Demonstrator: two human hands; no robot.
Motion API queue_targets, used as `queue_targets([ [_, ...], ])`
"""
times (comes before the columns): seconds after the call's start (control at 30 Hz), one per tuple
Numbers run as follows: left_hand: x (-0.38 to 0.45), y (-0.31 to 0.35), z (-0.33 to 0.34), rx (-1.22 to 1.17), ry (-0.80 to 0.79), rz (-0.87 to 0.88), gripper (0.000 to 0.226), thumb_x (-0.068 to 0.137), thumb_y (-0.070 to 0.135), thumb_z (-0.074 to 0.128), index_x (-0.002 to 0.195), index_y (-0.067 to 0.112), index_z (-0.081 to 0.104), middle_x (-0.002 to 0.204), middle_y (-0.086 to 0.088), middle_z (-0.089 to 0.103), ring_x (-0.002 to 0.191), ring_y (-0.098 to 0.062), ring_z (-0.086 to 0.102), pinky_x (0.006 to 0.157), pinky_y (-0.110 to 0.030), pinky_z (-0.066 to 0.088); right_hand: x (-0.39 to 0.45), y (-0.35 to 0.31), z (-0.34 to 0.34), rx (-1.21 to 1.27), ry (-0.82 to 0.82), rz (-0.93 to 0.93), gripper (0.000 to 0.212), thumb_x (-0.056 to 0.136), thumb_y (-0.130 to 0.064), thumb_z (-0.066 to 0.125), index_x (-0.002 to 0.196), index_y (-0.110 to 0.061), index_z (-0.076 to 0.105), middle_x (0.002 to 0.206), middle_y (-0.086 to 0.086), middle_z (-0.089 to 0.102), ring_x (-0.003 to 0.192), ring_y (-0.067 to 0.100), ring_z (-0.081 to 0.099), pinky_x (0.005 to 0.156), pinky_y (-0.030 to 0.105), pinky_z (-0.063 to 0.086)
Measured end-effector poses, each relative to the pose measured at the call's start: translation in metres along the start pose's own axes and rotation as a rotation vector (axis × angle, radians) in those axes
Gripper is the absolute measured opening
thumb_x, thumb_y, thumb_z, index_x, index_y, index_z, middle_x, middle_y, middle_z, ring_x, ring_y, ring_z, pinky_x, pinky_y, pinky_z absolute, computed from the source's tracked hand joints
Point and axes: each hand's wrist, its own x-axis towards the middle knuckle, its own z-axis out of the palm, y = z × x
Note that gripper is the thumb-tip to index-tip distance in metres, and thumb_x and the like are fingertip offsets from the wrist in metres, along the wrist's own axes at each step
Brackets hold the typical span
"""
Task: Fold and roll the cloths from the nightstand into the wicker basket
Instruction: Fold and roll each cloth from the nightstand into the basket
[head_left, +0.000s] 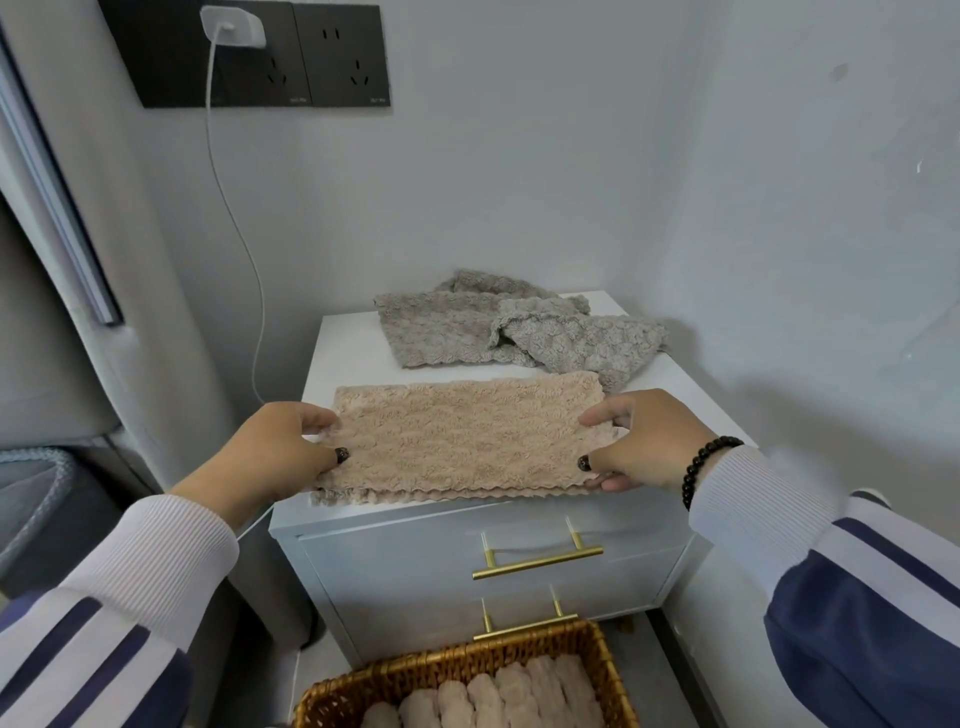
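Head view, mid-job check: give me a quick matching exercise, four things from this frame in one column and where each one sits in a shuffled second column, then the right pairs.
Things:
1. beige cloth
2. grey cloths
3. rolled cloths
4. bead bracelet

Places:
A. crumpled at the back of the nightstand top
B. on the right wrist
C. lined up inside the wicker basket
D. folded flat at the nightstand's front edge, its ends pinched by the left hand and right hand

Pairs: 1-D, 2-A, 3-C, 4-B
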Motion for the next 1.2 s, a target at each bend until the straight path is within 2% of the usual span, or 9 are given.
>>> queue_targets([
  [0.1,-0.001,0.0,-0.002,0.046,-0.018,0.017,0.05,0.087,0.006,0.067,0.135,0.011,0.054,0.139,-0.005,0.054,0.121,-0.019,0.052,0.087,-0.018,0.037,-0.003,-0.002,0.0,0.008,-0.031,0.025,0.04,0.08,0.006,0.067,0.11,-0.019,0.059,0.145,0.011,0.039,0.067,0.022,0.071,0.066,0.029,0.06],
  [0.23,0.001,-0.001,-0.003,0.072,-0.02,-0.001,0.053,0.084,0.007,0.07,0.134,0.014,0.055,0.135,-0.005,0.056,0.121,-0.021,0.053,0.098,-0.029,0.042,-0.005,0.001,0.005,-0.029,-0.082,0.048,0.052,0.08,0.008,0.066,0.126,-0.013,0.054,0.138,0.011,0.044,0.079,0.026,0.071,0.072,0.034,0.06],
  [0.4,0.005,0.004,-0.007,-0.131,-0.005,-0.114,0.052,0.089,0.014,0.067,0.137,0.01,0.048,0.126,-0.005,0.058,0.078,-0.017,0.063,0.057,-0.026,0.056,-0.008,-0.003,0.004,-0.075,-0.107,0.046,0.056,0.085,0.008,0.059,0.137,-0.01,0.046,0.114,0.01,0.056,0.078,0.021,0.072,0.075,0.035,0.059],
  [0.53,0.01,0.001,-0.008,-0.084,0.029,-0.136,0.055,0.087,0.015,0.068,0.138,0.01,0.048,0.124,-0.006,0.059,0.08,-0.021,0.061,0.06,-0.03,0.054,-0.014,-0.007,0.002,-0.119,-0.109,0.025,0.056,0.086,0.004,0.057,0.138,-0.01,0.045,0.1,0.009,0.061,0.075,0.019,0.071,0.07,0.031,0.059],
  [0.7,0.009,0.003,-0.009,0.284,0.118,-0.044,0.052,0.088,0.028,0.065,0.135,0.013,0.05,0.133,-0.006,0.057,0.114,-0.027,0.057,0.098,-0.036,0.046,-0.023,-0.016,-0.002,-0.54,0.095,-0.071,0.013,0.089,-0.02,0.056,0.09,-0.02,0.069,0.079,-0.002,0.067,0.066,0.018,0.068,0.066,0.028,0.056],
  [0.8,0.008,0.01,-0.007,0.315,0.173,0.037,0.047,0.09,0.028,0.061,0.134,0.014,0.051,0.134,-0.005,0.057,0.122,-0.025,0.052,0.1,-0.034,0.04,-0.017,-0.022,-0.001,-0.523,0.318,-0.231,0.023,0.086,-0.024,0.057,0.07,-0.014,0.071,0.066,0.003,0.07,0.057,0.017,0.065,0.063,0.028,0.056],
  [0.97,0.002,0.033,0.022,0.24,0.148,0.24,0.037,0.098,0.022,0.045,0.134,0.014,0.052,0.135,-0.006,0.055,0.114,-0.025,0.055,0.093,-0.029,0.042,-0.001,-0.029,0.028,-0.376,0.351,-0.495,0.016,0.091,-0.02,0.056,0.088,-0.016,0.071,0.098,-0.004,0.063,0.087,0.012,0.059,0.08,0.023,0.048],
  [1.1,0.003,0.045,0.054,0.184,0.135,0.303,0.028,0.101,0.025,0.037,0.111,0.011,0.059,0.1,-0.005,0.061,0.088,-0.021,0.056,0.063,-0.025,0.035,0.017,-0.026,0.058,-0.313,0.342,-0.695,0.016,0.089,-0.012,0.058,0.099,-0.009,0.071,0.113,0.0,0.061,0.11,0.011,0.051,0.085,-0.001,0.026],
  [1.2,0.007,0.051,0.067,0.178,0.158,0.343,0.023,0.101,0.017,0.037,0.106,0.006,0.057,0.102,-0.011,0.058,0.096,-0.024,0.053,0.071,-0.025,0.031,0.023,-0.03,0.073,-0.241,0.358,-0.718,0.023,0.088,-0.003,0.053,0.104,-0.006,0.069,0.118,0.005,0.06,0.114,0.015,0.051,0.09,0.007,0.029],
])
